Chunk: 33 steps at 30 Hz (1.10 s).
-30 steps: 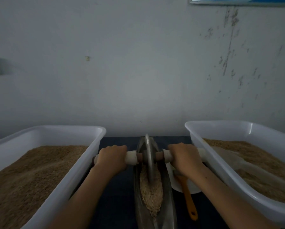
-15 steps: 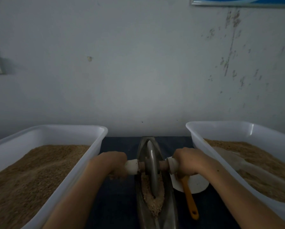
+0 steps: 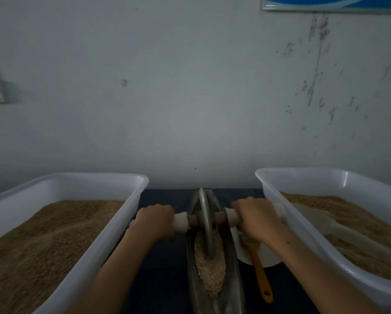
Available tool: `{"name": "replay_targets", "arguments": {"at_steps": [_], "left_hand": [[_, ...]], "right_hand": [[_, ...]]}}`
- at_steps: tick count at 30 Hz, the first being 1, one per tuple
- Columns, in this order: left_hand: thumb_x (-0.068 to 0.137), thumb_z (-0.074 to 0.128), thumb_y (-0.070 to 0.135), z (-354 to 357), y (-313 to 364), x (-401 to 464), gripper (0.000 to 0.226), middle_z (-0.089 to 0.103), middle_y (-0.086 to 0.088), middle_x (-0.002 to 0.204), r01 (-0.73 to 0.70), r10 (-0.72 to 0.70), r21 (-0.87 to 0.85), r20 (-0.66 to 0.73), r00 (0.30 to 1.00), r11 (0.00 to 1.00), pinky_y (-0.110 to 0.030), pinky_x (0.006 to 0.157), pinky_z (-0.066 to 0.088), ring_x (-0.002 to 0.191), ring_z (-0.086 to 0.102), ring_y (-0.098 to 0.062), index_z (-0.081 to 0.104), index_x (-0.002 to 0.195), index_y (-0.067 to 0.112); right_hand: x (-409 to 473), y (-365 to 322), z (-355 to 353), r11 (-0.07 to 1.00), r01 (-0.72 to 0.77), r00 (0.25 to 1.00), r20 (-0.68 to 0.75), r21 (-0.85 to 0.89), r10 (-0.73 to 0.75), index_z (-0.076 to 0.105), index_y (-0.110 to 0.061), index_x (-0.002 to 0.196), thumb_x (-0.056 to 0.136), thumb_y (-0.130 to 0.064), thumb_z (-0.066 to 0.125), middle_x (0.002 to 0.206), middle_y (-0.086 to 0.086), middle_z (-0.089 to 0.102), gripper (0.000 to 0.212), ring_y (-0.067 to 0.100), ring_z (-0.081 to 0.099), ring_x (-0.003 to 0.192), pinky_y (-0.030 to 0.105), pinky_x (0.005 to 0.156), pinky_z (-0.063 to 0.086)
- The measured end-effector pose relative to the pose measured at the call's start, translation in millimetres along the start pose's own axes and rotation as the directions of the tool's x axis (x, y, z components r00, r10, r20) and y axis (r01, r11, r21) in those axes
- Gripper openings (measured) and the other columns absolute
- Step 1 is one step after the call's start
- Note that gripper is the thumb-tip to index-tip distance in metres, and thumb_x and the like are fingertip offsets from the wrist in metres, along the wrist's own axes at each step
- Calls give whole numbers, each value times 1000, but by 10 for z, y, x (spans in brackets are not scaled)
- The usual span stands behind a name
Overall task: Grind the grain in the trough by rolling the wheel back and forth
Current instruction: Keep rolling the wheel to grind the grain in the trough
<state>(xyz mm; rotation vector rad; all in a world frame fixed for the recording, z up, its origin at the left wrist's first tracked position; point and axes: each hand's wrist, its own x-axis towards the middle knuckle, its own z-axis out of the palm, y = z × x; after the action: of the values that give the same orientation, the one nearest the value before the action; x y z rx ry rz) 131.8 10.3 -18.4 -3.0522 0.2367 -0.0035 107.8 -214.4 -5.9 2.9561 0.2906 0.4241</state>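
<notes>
Since the frame half a second ago we note the wheel (image 3: 205, 219) has rolled away from us toward the far end of the trough (image 3: 232, 264), and both hands have gone forward with it — roughly back to where they were a second ago.

Nearest us, the pale crushed grain (image 3: 210, 266) lies in the near and middle stretch of the narrow metal trough, which runs lengthwise away from us between our forearms. Just right of the trough, an orange-handled brush (image 3: 259, 271) rests with its head on a white plate (image 3: 267, 254), handle pointing toward us.

Next out: the metal wheel stands upright on edge in the trough, its lower rim in the grain. A wooden axle (image 3: 219, 218) passes through it, with white grips on either side. Our left hand (image 3: 155, 219) is curled over the left grip, our right hand (image 3: 254, 217) over the right grip — both closed firmly round the handle, knuckles up.

Flanking all this, a white tub on the left (image 3: 112, 236) and a white tub on the right (image 3: 287, 180) each hold brown grain. Everything sits on a dark blue tabletop (image 3: 167, 196).

Farthest, a scuffed pale wall (image 3: 190, 98) carries a blue-framed sign (image 3: 332, 3) at top right.
</notes>
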Motion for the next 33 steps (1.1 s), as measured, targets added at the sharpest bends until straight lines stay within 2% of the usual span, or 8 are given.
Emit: {"name": "replay_targets", "arguments": {"at_steps": [4, 6, 9, 13, 20, 24, 29, 33], "left_hand": [[77, 72, 35, -61, 4, -1, 46, 63, -2, 108, -24, 22, 14, 135, 991, 1000, -34, 86, 48, 96, 60, -19, 55, 116, 16], [75, 73, 35, -76, -1, -7, 47, 63, -2, 104, -31, 27, 21, 158, 987, 999, -32, 83, 48, 91, 60, -19, 56, 115, 17], [74, 73, 36, -76, 4, 0, 47, 64, -1, 103, -36, 31, 37, 138, 990, 999, -31, 79, 47, 88, 60, -18, 57, 114, 17], [77, 70, 36, -56, 16, 7, 41, 63, 0, 101, -31, 29, 49, 38, 999, 998, -31, 79, 47, 88, 60, -17, 56, 112, 18], [87, 58, 32, -3, 76, -49, 22, 62, 1, 103, 19, -8, 37, -268, 963, 999, -28, 71, 39, 92, 60, -17, 51, 106, 23], [88, 58, 31, 16, 94, -53, 25, 62, 0, 105, 30, -19, 34, -292, 956, 999, -28, 73, 40, 95, 61, -17, 50, 110, 23], [82, 67, 30, -45, 57, -23, 39, 62, -2, 112, 20, -13, 99, -78, 997, 995, -32, 84, 46, 101, 60, -19, 54, 117, 18], [78, 73, 30, -121, 44, -54, 49, 63, -4, 114, -42, 30, 77, 152, 988, 996, -33, 88, 47, 102, 61, -20, 55, 120, 15]], "right_hand": [[0, 75, -88, 998, 15, 959, 283, 64, -32, 54, -21, 80, 80, -23, 67, 81, -3, 58, 12, 16, 56, 76, 29, 69, 42], [5, 88, -118, 995, -1, 916, 400, 95, -37, 62, -17, 89, 80, -25, 69, 84, 0, 62, 15, 16, 61, 80, 28, 70, 47], [16, 85, -102, 995, -31, 896, 445, 95, -15, 62, -18, 90, 80, -27, 71, 86, 0, 63, 16, 16, 63, 82, 28, 72, 49], [12, 59, -40, 998, -42, 951, 309, 53, 24, 51, -22, 73, 79, -23, 68, 73, -4, 53, 19, 16, 56, 73, 29, 67, 43], [-34, -35, 51, 994, -68, 997, -39, 87, 72, 46, -26, 86, 90, -20, 55, 99, -3, 63, 11, 20, 60, 97, 31, 81, 37], [-63, -42, 45, 996, -60, 991, -111, 68, 67, 46, -27, 89, 91, -20, 54, 102, -3, 63, 11, 20, 58, 100, 32, 87, 35], [-42, -37, -95, 998, -58, 989, 140, 6, 56, 60, -18, 103, 88, -19, 60, 106, 3, 64, 15, 22, 61, 100, 30, 79, 41], [-58, 12, -211, 999, -26, 905, 425, 30, 10, 63, -13, 103, 83, -23, 69, 105, 6, 67, 23, 19, 63, 91, 29, 74, 47]]}}
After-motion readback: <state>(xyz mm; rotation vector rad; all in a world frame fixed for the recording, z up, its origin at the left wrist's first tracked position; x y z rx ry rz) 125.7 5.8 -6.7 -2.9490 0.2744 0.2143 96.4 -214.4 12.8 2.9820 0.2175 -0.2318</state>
